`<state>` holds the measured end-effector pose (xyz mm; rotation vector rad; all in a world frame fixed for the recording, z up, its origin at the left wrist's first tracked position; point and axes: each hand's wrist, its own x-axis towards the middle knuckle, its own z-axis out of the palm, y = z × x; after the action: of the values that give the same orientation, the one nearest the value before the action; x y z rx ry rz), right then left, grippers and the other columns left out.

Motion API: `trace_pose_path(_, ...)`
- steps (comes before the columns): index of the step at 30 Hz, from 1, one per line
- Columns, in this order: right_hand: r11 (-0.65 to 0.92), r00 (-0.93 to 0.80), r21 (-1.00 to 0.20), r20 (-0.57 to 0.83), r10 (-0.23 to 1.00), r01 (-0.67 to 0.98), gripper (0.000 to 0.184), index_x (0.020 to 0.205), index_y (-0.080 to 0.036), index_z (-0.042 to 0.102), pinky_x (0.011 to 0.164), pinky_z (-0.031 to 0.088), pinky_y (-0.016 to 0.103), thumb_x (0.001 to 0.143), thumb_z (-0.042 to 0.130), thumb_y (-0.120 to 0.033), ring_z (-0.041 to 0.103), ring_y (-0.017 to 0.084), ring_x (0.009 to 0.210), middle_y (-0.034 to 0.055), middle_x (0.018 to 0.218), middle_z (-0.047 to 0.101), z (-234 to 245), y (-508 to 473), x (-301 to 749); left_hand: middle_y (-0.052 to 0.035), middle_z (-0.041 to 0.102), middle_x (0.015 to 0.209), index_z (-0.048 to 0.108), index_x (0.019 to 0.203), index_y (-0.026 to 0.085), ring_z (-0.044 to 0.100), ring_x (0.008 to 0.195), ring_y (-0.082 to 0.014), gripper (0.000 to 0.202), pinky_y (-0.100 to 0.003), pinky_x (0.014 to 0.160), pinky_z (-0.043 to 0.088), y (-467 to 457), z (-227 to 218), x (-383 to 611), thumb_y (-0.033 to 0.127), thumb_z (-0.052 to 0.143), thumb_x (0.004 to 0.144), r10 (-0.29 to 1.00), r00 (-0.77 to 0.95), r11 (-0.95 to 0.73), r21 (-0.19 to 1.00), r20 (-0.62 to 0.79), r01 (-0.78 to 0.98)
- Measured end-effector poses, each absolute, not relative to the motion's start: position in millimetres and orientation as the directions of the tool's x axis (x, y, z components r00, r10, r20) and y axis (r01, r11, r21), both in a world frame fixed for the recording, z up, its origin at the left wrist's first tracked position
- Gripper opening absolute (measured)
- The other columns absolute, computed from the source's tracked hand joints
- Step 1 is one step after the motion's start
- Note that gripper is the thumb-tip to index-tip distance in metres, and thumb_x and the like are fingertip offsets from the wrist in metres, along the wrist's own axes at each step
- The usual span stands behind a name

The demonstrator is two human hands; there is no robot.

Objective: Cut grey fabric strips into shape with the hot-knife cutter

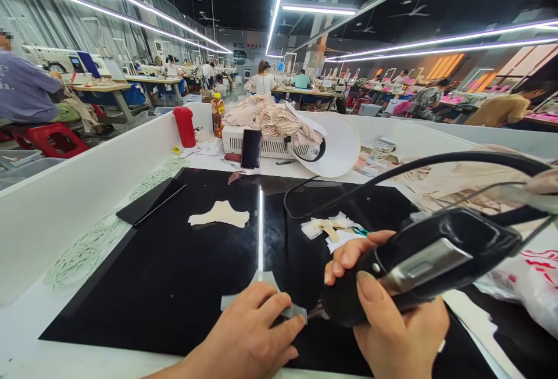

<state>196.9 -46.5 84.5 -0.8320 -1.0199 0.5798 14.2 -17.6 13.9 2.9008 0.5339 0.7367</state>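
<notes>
My right hand (387,315) is wrapped round a black hand-held tool (418,263) with a metal plate on its side and a thick black cable (392,172) running off to the right. Its tip points down at a small grey fabric piece (265,297) on the black mat (174,274). My left hand (248,332) lies flat on that piece, fingers stretched out, pressing it down. A beige cut fabric piece (220,214) lies further back on the mat.
White fabric scraps and teal scissors (335,229) lie beside the cable. A white box (270,143) heaped with beige fabric, a phone (251,148), a red bottle (185,126) and a white cap (337,146) stand at the back. White walls (87,187) enclose the table. People work at sewing tables beyond.
</notes>
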Motion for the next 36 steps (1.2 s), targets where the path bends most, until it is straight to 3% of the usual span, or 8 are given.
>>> trace_pose_path(11, 0.528, 0.394, -0.849, 0.473, 0.788, -0.037, 0.023, 0.114, -0.030, 0.061, 0.062, 0.061, 0.029, 0.094, 0.072, -0.028, 0.066, 0.015, 0.068, -0.0012, 0.085, 0.065, 83, -50, 195, -0.0101, 0.067, 0.115, 0.062, 0.128, 0.017, 0.063, 0.099, -0.0270, 0.035, -0.041, 0.087, 0.060, -19, 19, 12, 0.028, 0.070, 0.096, 0.371, 0.837, -0.927, 0.216, 0.402, 0.307)
trace_pose_path(18, 0.531, 0.464, -0.847, 0.463, 0.755, -0.017, 0.025, 0.110, -0.029, 0.064, 0.062, 0.060, 0.033, 0.089, 0.078, -0.033, 0.065, 0.017, 0.066, -0.0014, 0.082, 0.065, 95, -50, 190, -0.0071, 0.065, 0.124, 0.062, 0.128, 0.020, 0.061, 0.115, -0.0238, 0.028, -0.048, 0.117, 0.043, -14, 47, -1, 0.026, 0.066, 0.100, 0.504, 0.799, -0.851, 0.345, 0.328, 0.396)
trace_pose_path(24, 0.518, 0.434, -0.847, 0.424, 0.795, -0.122, 0.028, 0.109, -0.029, 0.062, 0.061, 0.060, 0.035, 0.087, 0.079, -0.031, 0.065, 0.018, 0.066, -0.0009, 0.080, 0.065, 96, -44, 169, -0.0068, 0.065, 0.119, 0.066, 0.122, 0.020, 0.063, 0.108, -0.0244, 0.032, -0.041, 0.099, 0.056, -7, 61, -45, 0.023, 0.076, 0.092, 0.661, 0.730, -0.732, 0.362, 0.175, 0.577)
trace_pose_path(29, 0.506, 0.381, -0.845, 0.417, 0.825, -0.172, 0.031, 0.112, -0.029, 0.061, 0.062, 0.059, 0.035, 0.087, 0.080, -0.031, 0.067, 0.018, 0.069, -0.0001, 0.084, 0.067, 90, -34, 146, -0.0055, 0.064, 0.123, 0.068, 0.119, 0.021, 0.064, 0.111, -0.0224, 0.033, -0.037, 0.097, 0.055, -7, 43, -71, 0.016, 0.078, 0.089, 0.746, 0.635, -0.644, 0.466, 0.203, 0.607)
trace_pose_path(36, 0.517, 0.356, -0.830, 0.428, 0.831, -0.209, 0.033, 0.115, -0.029, 0.059, 0.065, 0.059, 0.036, 0.088, 0.079, -0.030, 0.066, 0.016, 0.067, -0.0019, 0.085, 0.067, 88, -22, 119, -0.0016, 0.066, 0.115, 0.069, 0.100, 0.021, 0.063, 0.106, -0.0191, 0.014, -0.033, 0.095, 0.052, -7, 31, -68, 0.012, 0.074, 0.091, 0.754, 0.597, -0.635, 0.540, 0.275, 0.553)
